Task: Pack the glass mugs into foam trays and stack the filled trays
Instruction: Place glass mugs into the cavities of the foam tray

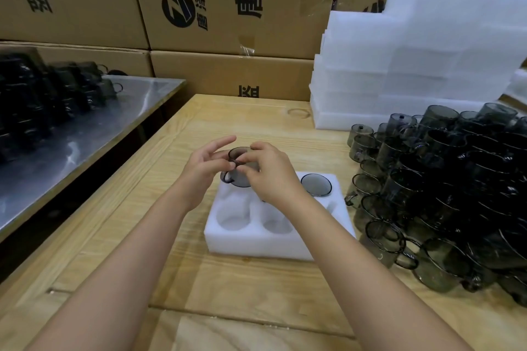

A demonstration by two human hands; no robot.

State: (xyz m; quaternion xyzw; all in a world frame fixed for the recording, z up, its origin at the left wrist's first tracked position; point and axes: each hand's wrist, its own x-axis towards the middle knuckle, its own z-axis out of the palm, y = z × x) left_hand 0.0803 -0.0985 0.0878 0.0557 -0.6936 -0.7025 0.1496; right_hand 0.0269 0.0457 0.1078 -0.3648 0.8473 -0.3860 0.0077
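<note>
While mug hangs over foam tray | right hand grips its rim | left hand touches it, grasp unclear

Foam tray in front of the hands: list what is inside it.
One seated mug fills the far right pocket of the foam tray; two near pockets are empty. The right hand and the held mug cover the rest.
</note>
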